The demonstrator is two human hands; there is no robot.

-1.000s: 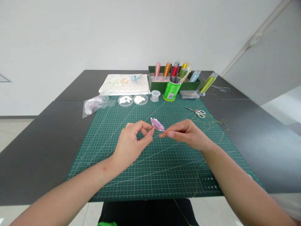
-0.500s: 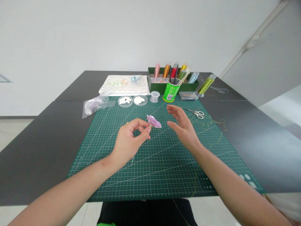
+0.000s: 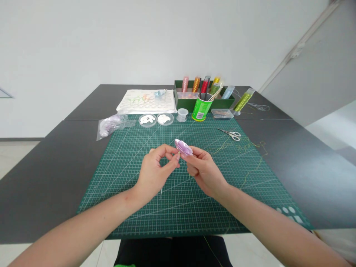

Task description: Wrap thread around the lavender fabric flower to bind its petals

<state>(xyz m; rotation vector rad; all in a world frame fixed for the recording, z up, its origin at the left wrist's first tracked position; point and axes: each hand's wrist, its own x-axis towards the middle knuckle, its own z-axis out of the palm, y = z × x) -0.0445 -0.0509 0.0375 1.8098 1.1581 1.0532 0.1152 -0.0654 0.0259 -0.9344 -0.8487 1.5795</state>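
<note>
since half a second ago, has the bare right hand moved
Yes: against the white-handled scissors, the right hand has shifted left and down in view, onto the pale purple flower.

No words, brands or numbers can be read. A bright green can [image 3: 202, 106] carries a barcode [image 3: 199, 115], dark bars on a white panel; other print on the can is too blurred to read. The green cutting mat [image 3: 189, 207] is printed with a fine white grid, with white round and squarish marks [image 3: 291, 210] near its close right corner.
</note>
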